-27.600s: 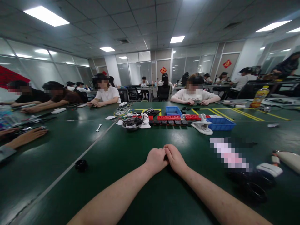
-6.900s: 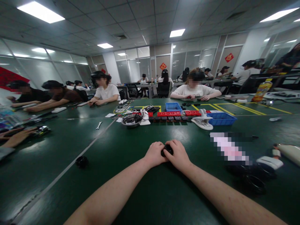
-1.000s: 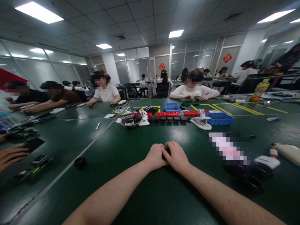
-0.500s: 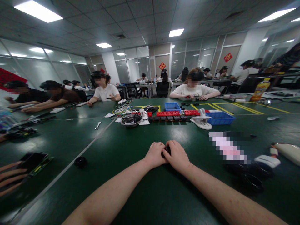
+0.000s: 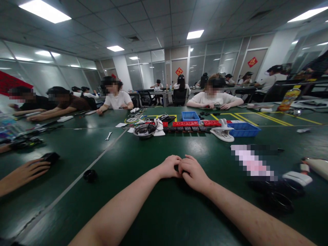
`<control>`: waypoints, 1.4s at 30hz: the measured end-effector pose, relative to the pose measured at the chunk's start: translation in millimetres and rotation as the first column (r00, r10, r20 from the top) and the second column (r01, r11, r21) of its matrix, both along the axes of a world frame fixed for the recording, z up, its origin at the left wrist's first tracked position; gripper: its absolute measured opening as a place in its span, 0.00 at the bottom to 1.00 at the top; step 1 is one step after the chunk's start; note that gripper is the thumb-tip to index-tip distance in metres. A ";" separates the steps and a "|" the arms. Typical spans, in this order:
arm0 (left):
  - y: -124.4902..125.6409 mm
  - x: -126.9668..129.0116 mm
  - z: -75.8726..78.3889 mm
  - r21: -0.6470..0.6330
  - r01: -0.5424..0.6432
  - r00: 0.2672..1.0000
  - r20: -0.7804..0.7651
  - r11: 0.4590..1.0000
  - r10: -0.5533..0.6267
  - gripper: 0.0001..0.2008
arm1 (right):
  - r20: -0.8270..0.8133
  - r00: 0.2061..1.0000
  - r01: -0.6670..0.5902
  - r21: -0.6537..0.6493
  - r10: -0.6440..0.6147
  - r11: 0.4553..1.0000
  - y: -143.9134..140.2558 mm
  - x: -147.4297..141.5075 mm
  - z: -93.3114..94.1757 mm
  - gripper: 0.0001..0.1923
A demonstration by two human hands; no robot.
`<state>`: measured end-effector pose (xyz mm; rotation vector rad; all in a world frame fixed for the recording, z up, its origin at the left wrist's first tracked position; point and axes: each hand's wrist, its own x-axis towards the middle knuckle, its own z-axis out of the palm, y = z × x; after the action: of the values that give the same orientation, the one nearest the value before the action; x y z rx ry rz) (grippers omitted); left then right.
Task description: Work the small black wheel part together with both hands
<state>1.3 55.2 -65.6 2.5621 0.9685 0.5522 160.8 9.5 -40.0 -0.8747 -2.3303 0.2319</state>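
Note:
My left hand point(image 5: 169, 167) and my right hand point(image 5: 194, 172) meet above the green table, fingers curled together. Between them sits a small black part point(image 5: 176, 167), mostly covered by the fingers, so its kind cannot be made out. Both hands are closed on it, the right fingers lapping over the left fingertips. Left of my forearm, a black ring-shaped part point(image 5: 90, 175) lies on the table, touched by neither hand.
A co-worker's hand point(image 5: 28, 172) rests by a black box point(image 5: 50, 158) at left. Ahead are a wrench point(image 5: 109, 136), a metal bowl with cables point(image 5: 144, 131), red power strips point(image 5: 186, 123), a white clamp stand point(image 5: 222, 131) and a blue bin point(image 5: 244, 130). Black rings point(image 5: 281, 202) lie right.
My right hand has turned slightly, its fingers now curled further over the black part, which shows less. At left, the co-worker's hand and the dark item near it have changed position.

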 end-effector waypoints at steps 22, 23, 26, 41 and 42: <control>-24.0 24.6 6.3 0.130 -0.277 0.955 -0.072 0.952 0.288 0.18 | 0.057 0.935 0.351 -0.003 -0.350 0.936 7.5 -3.5 -7.9 0.08; -23.5 24.5 6.2 0.131 -0.280 0.954 -0.072 0.951 0.291 0.17 | 0.055 0.933 0.358 -0.001 -0.357 0.934 7.3 -3.7 -7.5 0.08; -21.0 23.8 4.2 0.123 -0.281 0.955 -0.062 0.952 0.290 0.16 | 0.054 0.925 0.376 0.007 -0.376 0.927 7.0 -3.8 -6.5 0.08; -7.6 11.8 -1.6 0.068 -0.182 0.981 -0.056 0.981 0.186 0.12 | 0.114 0.949 0.294 0.007 -0.293 0.956 5.8 -0.6 -1.5 0.06; -6.2 10.3 -1.6 0.055 -0.169 0.984 -0.049 0.984 0.172 0.13 | 0.108 0.958 0.268 0.008 -0.267 0.963 5.3 0.0 -0.1 0.07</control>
<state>11.5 49.0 -67.2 2.5654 1.2156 0.5631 160.7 14.8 -40.1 -1.2206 -2.2766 0.0797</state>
